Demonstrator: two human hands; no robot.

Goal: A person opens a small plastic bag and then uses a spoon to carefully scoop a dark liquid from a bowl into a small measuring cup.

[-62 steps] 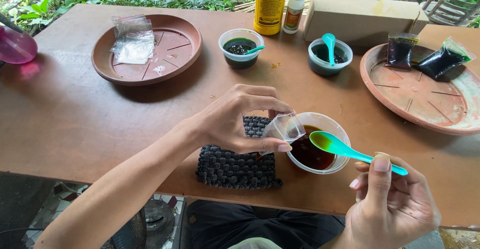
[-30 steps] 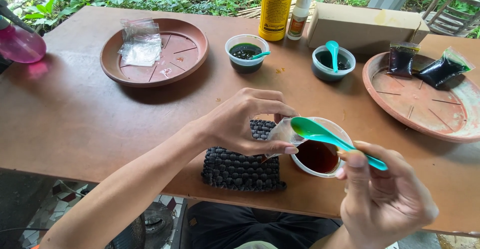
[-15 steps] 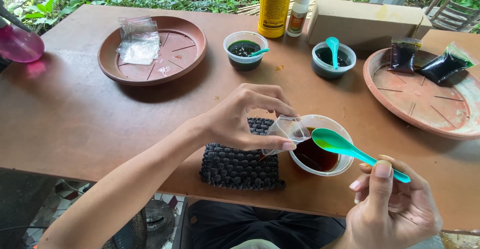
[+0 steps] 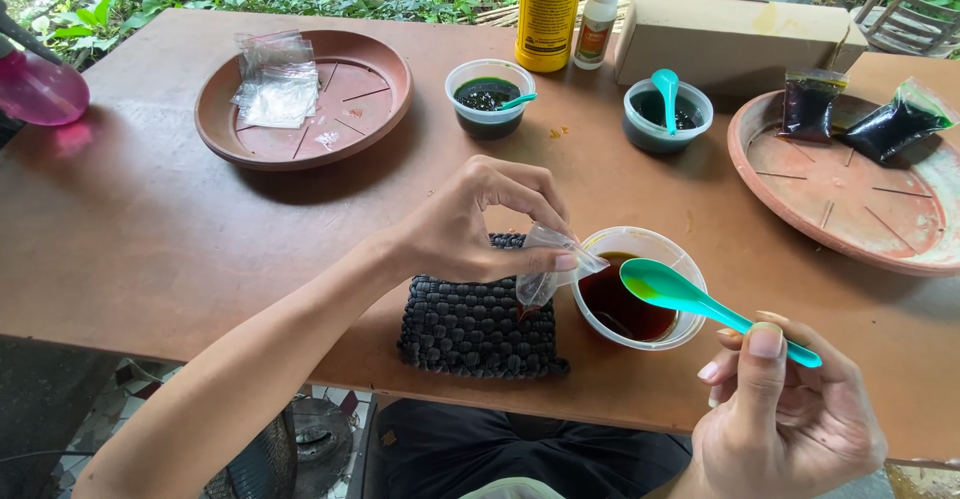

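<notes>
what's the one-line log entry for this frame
left hand: pinches small clear bag | right hand: holds teal spoon above cup of dark liquid

Teal spoon (image 4: pixel 700 304), dark-brown liquid (image 4: pixel 625 304), black woven mat (image 4: pixel 470 329), terracotta saucers (image 4: pixel 220 124).

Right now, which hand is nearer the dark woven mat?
Left. The left hand hovers over the dark woven mat's top edge, pinching a small clear bag. The right hand is off to the mat's right, holding a teal spoon.

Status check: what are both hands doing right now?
Left hand pinches small clear bag beside bowl of dark liquid. Right hand holds teal spoon over bowl. Nothing in the way.
</notes>
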